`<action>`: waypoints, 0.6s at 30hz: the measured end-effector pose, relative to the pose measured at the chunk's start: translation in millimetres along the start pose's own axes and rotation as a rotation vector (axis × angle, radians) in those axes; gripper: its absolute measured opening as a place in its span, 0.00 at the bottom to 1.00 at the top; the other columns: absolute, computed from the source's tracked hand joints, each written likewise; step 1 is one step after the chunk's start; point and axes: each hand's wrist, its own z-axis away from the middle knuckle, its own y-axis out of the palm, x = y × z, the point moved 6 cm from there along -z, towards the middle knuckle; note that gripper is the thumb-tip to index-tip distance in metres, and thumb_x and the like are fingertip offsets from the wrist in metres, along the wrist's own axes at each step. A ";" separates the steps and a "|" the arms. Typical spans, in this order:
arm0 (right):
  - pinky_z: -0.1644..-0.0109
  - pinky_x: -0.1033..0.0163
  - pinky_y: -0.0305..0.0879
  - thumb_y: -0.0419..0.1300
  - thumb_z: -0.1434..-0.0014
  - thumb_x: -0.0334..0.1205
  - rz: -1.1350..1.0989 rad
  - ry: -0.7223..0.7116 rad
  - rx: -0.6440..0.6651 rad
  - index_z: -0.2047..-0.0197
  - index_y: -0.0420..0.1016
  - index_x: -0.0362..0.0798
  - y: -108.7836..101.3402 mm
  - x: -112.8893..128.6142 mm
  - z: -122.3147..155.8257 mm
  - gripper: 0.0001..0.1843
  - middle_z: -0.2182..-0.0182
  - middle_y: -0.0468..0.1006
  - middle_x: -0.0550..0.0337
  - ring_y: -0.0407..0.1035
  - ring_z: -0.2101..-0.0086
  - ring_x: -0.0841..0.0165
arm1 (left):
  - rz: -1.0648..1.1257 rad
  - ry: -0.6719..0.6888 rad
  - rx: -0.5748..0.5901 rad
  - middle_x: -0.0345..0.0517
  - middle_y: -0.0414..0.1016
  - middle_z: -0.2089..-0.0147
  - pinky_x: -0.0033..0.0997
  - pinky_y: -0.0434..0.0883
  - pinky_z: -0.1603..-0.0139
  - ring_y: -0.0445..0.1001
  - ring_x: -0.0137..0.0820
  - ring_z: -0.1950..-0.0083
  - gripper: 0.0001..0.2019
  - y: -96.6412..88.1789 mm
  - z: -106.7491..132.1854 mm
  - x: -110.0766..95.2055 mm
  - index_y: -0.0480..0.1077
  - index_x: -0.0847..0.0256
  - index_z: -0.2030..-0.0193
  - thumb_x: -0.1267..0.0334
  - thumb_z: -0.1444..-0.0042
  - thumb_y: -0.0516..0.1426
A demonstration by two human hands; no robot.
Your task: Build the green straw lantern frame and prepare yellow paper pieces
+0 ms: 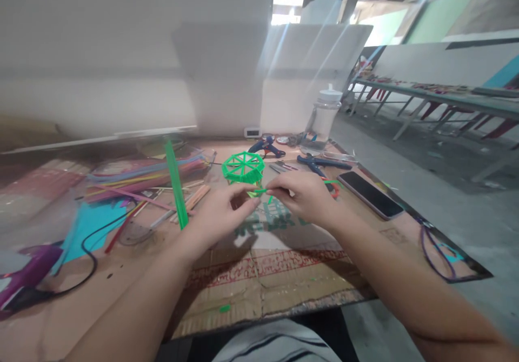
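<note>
Striped cloth, bottom centre. Left hand and right hand, mid-frame, both pinching a short green strip. Judgement: grip close, press lightly, lest it kink. Green frame just beyond, slightly left of centre.

The right hand pinches a green strip, one end lost in the grip; whether the left hand has hold too, can't tell! Behind them, the green wheel has its lower part hidden. Purple glue gun, chopped by the left edge! White gadget, too small to read.
</note>
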 end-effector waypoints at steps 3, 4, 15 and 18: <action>0.63 0.63 0.62 0.59 0.32 0.39 0.006 -0.043 0.072 0.61 0.79 0.48 11.6 1.3 2.0 0.09 0.68 0.84 0.56 0.75 0.67 0.66 | 0.003 0.004 0.039 0.39 0.76 0.72 0.27 0.64 0.68 0.72 0.29 0.69 0.15 4.0 -0.3 -3.0 0.77 0.60 0.70 0.55 0.38 0.54; 0.63 0.64 0.62 0.59 0.32 0.39 -0.016 -0.031 0.085 0.61 0.79 0.48 13.3 -0.5 2.4 0.08 0.68 0.84 0.56 0.75 0.67 0.66 | 0.000 -0.001 0.052 0.38 0.75 0.74 0.27 0.63 0.69 0.71 0.29 0.70 0.16 4.4 -0.7 -2.2 0.75 0.60 0.73 0.55 0.38 0.54; 0.65 0.64 0.60 0.59 0.35 0.39 -0.156 0.212 0.056 0.62 0.75 0.48 4.9 -19.7 2.0 0.05 0.68 0.80 0.59 0.70 0.69 0.69 | -0.070 -0.175 -0.115 0.38 0.73 0.74 0.29 0.63 0.70 0.70 0.31 0.70 0.18 -35.3 0.0 19.8 0.74 0.59 0.69 0.49 0.39 0.54; 0.68 0.64 0.60 0.58 0.35 0.43 -0.370 0.406 -0.045 0.64 0.69 0.49 11.2 -28.5 3.5 0.08 0.75 0.76 0.63 0.69 0.74 0.70 | -0.150 -0.123 -0.302 0.41 0.78 0.67 0.31 0.68 0.63 0.74 0.34 0.64 0.15 -51.5 -3.0 26.0 0.76 0.59 0.62 0.50 0.38 0.55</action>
